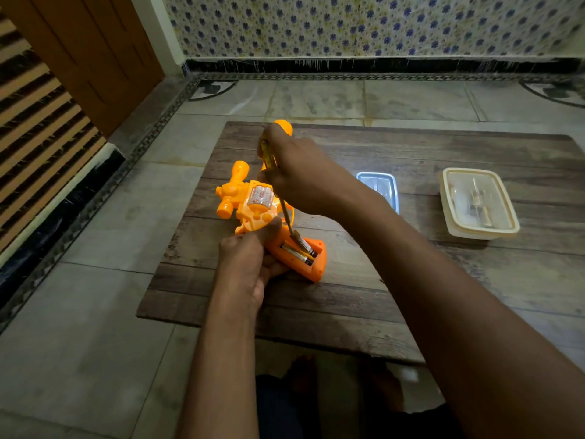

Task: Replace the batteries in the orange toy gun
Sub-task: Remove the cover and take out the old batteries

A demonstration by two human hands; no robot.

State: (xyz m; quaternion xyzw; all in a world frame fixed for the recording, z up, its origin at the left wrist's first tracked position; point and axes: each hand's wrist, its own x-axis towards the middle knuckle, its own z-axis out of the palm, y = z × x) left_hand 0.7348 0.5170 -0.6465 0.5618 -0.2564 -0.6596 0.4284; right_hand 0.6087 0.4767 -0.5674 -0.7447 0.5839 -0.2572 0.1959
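The orange toy gun point(250, 204) lies on its side on a wooden board point(364, 280), barrel pointing far left, grip toward me. My left hand point(250, 261) holds the gun at the grip. The grip's battery compartment point(300, 253) is uncovered, with two batteries point(296, 252) showing inside. My right hand point(297, 172) is closed around a screwdriver point(286, 213) with a yellow-orange handle. Its metal shaft slants down and its tip rests on the batteries in the compartment.
A small clear blue-edged tray point(380, 186) lies just behind my right forearm. A cream lidded plastic box point(478, 202) with small items inside stands at the board's right. The board rests on a tiled floor point(95, 312); a wooden door point(95, 52) is far left.
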